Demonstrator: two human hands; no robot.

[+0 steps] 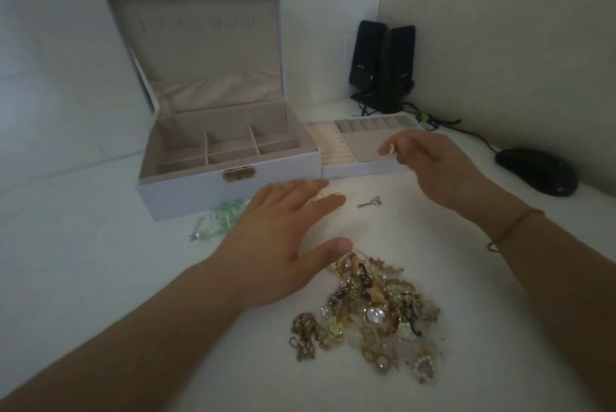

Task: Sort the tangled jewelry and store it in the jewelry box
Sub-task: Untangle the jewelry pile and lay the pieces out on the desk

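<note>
Mid-sort, placing step. My right hand [430, 161] is up over the pulled-out tray [363, 145] that sits just beside the jewelry box [230, 188]. Its fingers [388, 147] look pinched on a small pale piece [392, 149], prob an earring or ring, too blurry to say which. It hangs above the tray's open section, next to the ring-roll rows.

My left hand [283, 228] lies flat on the desk [100, 278], fingers straight and spread, holding nothing, w/ a thin gold bit [325, 195] showing at the fingertips. Can't tell if it's touching.

Main tangled pile [370, 311] sits on the desk near me, just by my left thumb, still a big knot, so I reckon most of the job's left. Green beaded piece [216, 218] lies apart at the box's front corner; small key [369, 202] between my hands.

Box lid's up, compartments look bare.

Next, I'd say: lower the right hand, let go into the tray slot, then back to the pile. Teasing one piece free w/o dragging the rest needs both hands.
</note>
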